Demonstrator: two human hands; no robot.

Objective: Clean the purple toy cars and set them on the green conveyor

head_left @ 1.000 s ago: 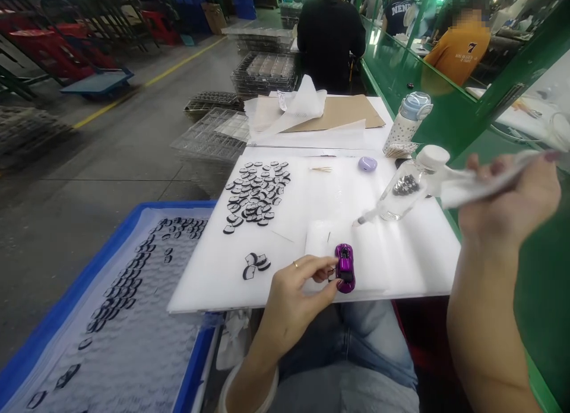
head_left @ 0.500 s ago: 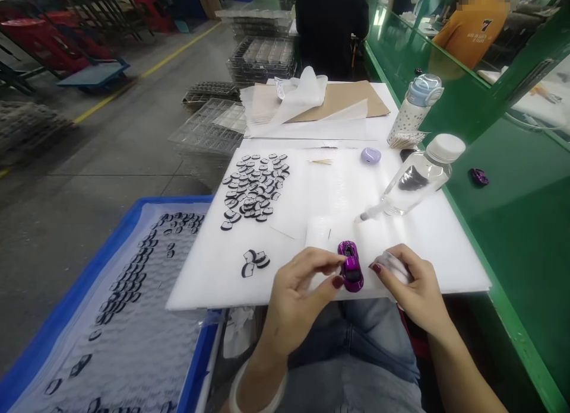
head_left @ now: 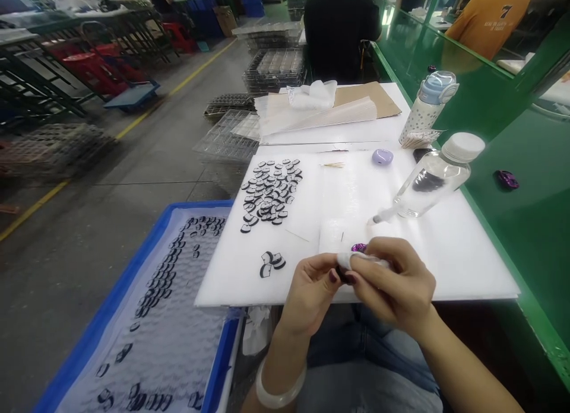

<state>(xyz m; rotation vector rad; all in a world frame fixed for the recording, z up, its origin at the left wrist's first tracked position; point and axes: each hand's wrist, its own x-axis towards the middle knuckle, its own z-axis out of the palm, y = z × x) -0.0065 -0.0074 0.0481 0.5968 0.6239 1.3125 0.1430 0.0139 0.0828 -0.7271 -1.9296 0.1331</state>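
A glossy purple toy car (head_left: 358,247) shows only its far end beyond my fingers; the cloth and my right hand hide the rest. My left hand (head_left: 312,285) pinches the near side of the car between thumb and fingertips. In my right hand (head_left: 396,279) is a bunched white cloth (head_left: 350,260), pressed over the car, with the fingertips of both hands almost touching. To the left on the white work surface (head_left: 303,282) lie a few small black-edged pieces (head_left: 271,263).
Many similar pieces (head_left: 269,190) are spread farther back. A clear bottle (head_left: 434,184), a purple case (head_left: 382,157) and a speckled bottle (head_left: 425,113) stand right. Left and lower is a blue-rimmed tray (head_left: 146,235). Another purple car (head_left: 506,180) sits on the green ledge.
My right hand has moved left and brought the white cloth onto the toy car, which was in plain view before. The camera view has turned slightly left.
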